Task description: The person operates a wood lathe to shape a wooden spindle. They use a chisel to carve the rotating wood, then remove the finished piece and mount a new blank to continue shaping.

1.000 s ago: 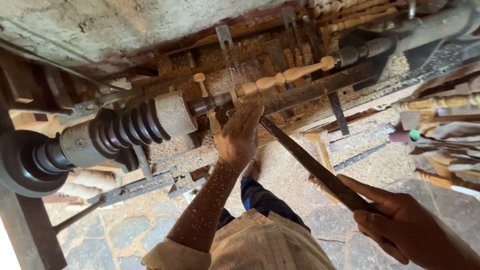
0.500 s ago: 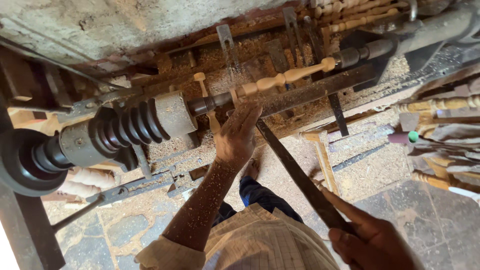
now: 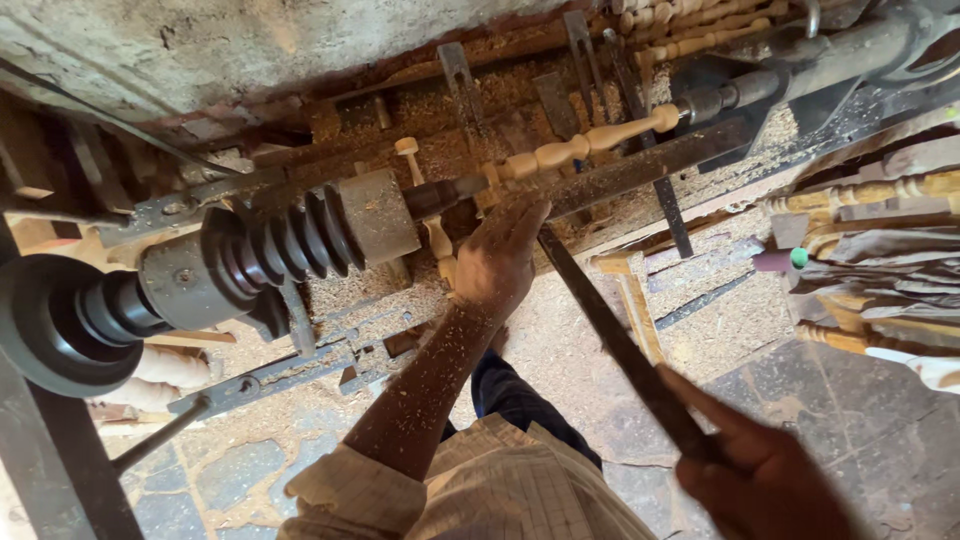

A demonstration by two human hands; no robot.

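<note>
The right hand (image 3: pixel 765 480) has slid lower and closer in, now at the bottom right of the frame, fingers wrapped around the handle end of the long dark chisel (image 3: pixel 610 335). The tool runs diagonally up to the middle of the frame, its tip hidden beneath the left hand (image 3: pixel 500 255). That hand lies flat, fingers pressed together, on the tool rest (image 3: pixel 640 170). Just above it, the pale turned spindle (image 3: pixel 580 150) sits between the lathe's ribbed pulley (image 3: pixel 280 245) at left and the tailstock (image 3: pixel 740 90) at upper right. Sawdust speckles the forearm.
</note>
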